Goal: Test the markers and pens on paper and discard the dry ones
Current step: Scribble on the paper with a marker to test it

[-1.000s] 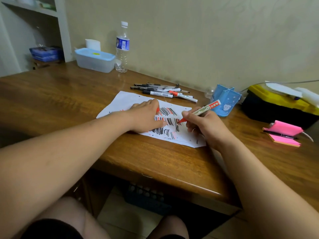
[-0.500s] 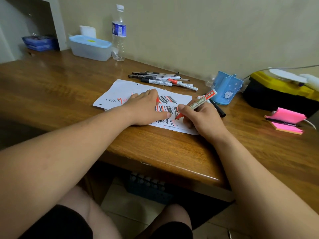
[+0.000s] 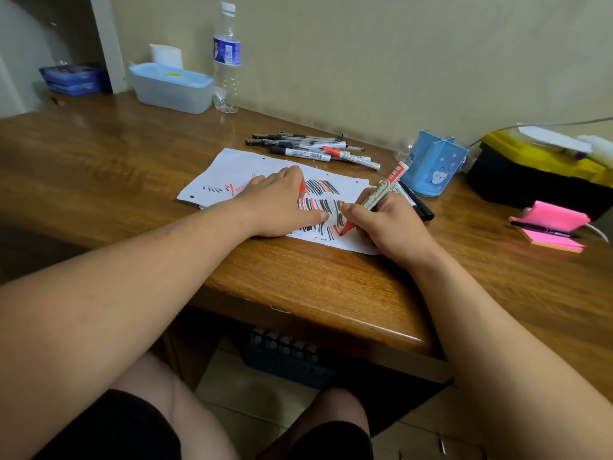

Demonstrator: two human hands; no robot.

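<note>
On the wooden counter (image 3: 132, 167), the scribble-covered paper (image 3: 232, 167) lies close to the near edge. The left hand (image 3: 282, 207) is pressed flat on the sheet, fingers straight, thumb out toward the strokes. Right hand (image 3: 388, 224) grips the red marker (image 3: 378, 194) in a writing hold, barrel tilted up and away, red tip down on the paper among the black and red lines. Just behind that hand lies a black marker (image 3: 421, 207), beside the blue pen holder (image 3: 434, 164). Beyond the sheet, a pile of pens and markers (image 3: 311, 149) lies on the counter. Pink sticky notes (image 3: 557, 227) sit far right.
</note>
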